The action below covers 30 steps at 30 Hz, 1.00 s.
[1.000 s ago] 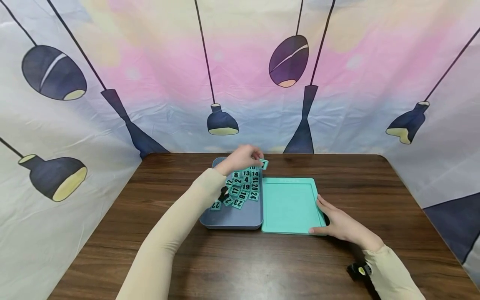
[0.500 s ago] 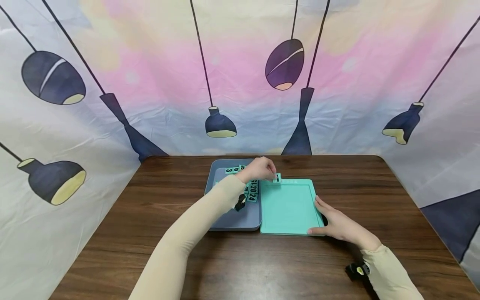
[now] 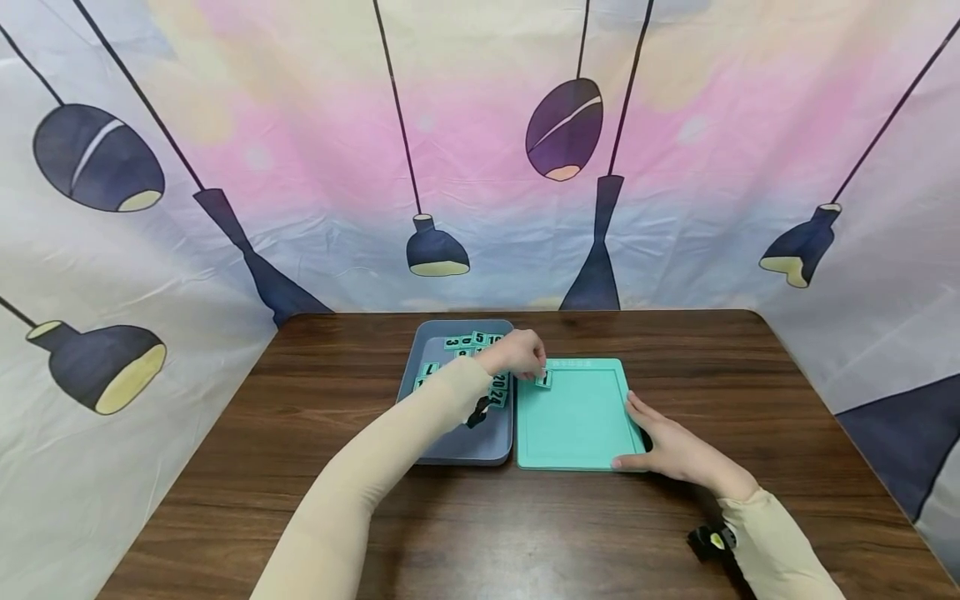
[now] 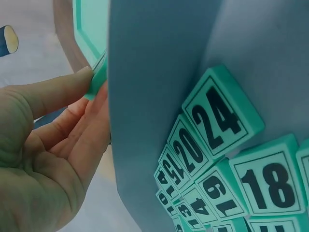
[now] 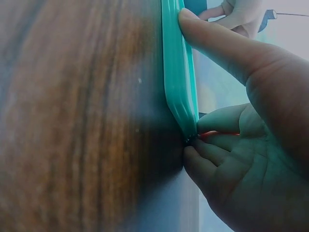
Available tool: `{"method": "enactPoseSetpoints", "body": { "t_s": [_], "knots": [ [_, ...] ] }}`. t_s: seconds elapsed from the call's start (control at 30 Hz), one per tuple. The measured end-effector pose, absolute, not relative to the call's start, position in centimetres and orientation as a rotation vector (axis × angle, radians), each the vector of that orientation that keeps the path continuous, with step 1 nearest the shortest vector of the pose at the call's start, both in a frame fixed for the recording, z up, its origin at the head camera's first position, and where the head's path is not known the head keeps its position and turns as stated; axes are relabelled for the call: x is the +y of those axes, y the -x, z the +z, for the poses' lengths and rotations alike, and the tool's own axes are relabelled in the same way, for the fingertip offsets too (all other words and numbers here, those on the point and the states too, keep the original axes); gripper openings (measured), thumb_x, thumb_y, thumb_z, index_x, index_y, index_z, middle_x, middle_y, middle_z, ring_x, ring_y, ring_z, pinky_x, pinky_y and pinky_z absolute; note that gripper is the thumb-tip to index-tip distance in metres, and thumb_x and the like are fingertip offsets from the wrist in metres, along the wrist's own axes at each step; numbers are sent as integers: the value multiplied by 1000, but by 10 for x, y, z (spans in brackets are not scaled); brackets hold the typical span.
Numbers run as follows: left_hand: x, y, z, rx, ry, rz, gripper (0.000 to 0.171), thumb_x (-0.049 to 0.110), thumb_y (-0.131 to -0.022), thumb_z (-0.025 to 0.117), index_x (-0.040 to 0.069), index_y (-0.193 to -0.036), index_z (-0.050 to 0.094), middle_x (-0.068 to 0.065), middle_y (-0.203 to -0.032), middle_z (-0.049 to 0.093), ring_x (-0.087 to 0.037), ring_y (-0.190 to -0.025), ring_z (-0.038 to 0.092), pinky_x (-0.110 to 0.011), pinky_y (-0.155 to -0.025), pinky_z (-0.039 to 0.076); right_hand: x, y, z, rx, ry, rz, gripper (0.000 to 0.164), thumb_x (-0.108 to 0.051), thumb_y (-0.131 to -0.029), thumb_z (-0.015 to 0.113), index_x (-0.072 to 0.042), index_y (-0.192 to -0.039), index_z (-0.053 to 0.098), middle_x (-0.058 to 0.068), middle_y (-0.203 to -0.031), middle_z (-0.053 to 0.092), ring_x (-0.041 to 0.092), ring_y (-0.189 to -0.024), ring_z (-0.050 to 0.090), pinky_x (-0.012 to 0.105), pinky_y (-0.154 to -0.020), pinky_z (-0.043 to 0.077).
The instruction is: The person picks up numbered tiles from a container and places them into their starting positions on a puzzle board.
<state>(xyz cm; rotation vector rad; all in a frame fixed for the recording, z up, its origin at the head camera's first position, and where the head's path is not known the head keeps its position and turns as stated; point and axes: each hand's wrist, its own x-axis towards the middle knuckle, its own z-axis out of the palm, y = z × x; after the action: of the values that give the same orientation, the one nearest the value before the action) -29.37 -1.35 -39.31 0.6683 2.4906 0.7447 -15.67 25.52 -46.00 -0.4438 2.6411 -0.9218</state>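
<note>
- a left hand [image 3: 517, 353] pinches a small green numbered tile [image 3: 543, 380] between thumb and fingertips, its palm turned toward the wrist camera; the numeral looks like a 1 from the head view.
- the tile is out of the blue-gray tray [image 3: 467, 450], at the fingertips and over the far left corner of a green board [image 3: 577, 421]; whether it touches the surface cannot be told.
- at the board's right near corner, a right hand [image 3: 675, 446] is spread, thumb against the near edge and fingers along the right edge, apparently bracing it on the wooden tabletop [image 3: 202, 483].
- the step in hand appears to be setting a 1st tile at that corner, an early stage: no tile shows laid in the board's recess.
- the next move would seem to call for squaring the tile to the recess's corner, lowering it flat and parting the fingers, with the board held steady.
- left of the board, loose tiles crowd the tray, among them 24 [image 4: 221, 115], 20 [image 4: 187, 150] and 18 [image 4: 268, 183], below and beside the left hand.
</note>
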Motion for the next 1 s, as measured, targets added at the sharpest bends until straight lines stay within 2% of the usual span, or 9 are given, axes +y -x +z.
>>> {"method": "enactPoseSetpoints", "body": {
  "t_s": [0.13, 0.47, 0.63, 0.7, 0.8, 0.87, 0.9, 1.0],
  "knots": [
    [-23, 294, -393, 2486, -640, 760, 8, 4, -95, 69, 0, -89, 72, -12, -87, 71, -31, -83, 70, -40, -73, 59, 255, 157, -460, 2639, 444, -925, 113, -53, -83, 78, 10, -156, 18, 27, -165, 7, 51, -146, 17, 65, -110, 29],
    [-27, 296, -395, 2516, -620, 768, 8, 3, -95, 68, -2, -90, 72, -10, -85, 70, -29, -82, 71, -40, -75, 59, 255, 157, -461, 2636, 445, -933, 113, -54, -84, 78, 9, -156, 18, 27, -165, 6, 51, -147, 17, 65, -109, 29],
    [-18, 294, -398, 2578, -623, 697, 17, 2, -95, 68, -2, -79, 70, -12, -74, 69, -32, -76, 69, -41, -73, 58, 254, 157, -464, 2635, 448, -931, 113, -55, -83, 77, 9, -156, 18, 26, -165, 6, 50, -147, 17, 65, -110, 29],
    [-15, 295, -398, 2609, -610, 648, 29, 2, -95, 68, 3, -66, 64, -9, -62, 63, -28, -64, 63, -37, -66, 54, 254, 157, -464, 2635, 449, -932, 114, -56, -83, 77, 9, -156, 18, 26, -165, 6, 50, -147, 17, 64, -110, 29],
    [-11, 296, -399, 2650, -608, 572, 49, 0, -96, 65, 12, -53, 44, 0, -49, 39, -17, -47, 37, -29, -54, 39, 254, 157, -463, 2630, 449, -940, 114, -55, -83, 77, 9, -156, 18, 26, -165, 6, 50, -147, 16, 65, -110, 29],
    [-10, 295, -399, 2674, -623, 514, 55, -2, -97, 60, 15, -53, 32, 2, -51, 23, -14, -48, 19, -28, -52, 27, 255, 157, -462, 2629, 449, -943, 114, -55, -83, 78, 9, -156, 18, 26, -165, 6, 50, -147, 16, 65, -110, 29],
    [-9, 295, -399, 2687, -638, 486, 55, -3, -98, 57, 15, -54, 29, 2, -52, 19, -13, -50, 15, -28, -52, 24, 255, 157, -462, 2629, 449, -944, 114, -54, -83, 78, 9, -156, 18, 26, -165, 6, 50, -147, 16, 65, -110, 29],
    [-9, 293, -401, 2708, -665, 427, 51, -4, -99, 52, 15, -59, 27, 2, -56, 14, -13, -52, 12, -29, -52, 21, 255, 157, -461, 2632, 450, -942, 113, -54, -84, 77, 9, -156, 18, 26, -165, 6, 50, -147, 16, 65, -110, 29]
  ]
}}
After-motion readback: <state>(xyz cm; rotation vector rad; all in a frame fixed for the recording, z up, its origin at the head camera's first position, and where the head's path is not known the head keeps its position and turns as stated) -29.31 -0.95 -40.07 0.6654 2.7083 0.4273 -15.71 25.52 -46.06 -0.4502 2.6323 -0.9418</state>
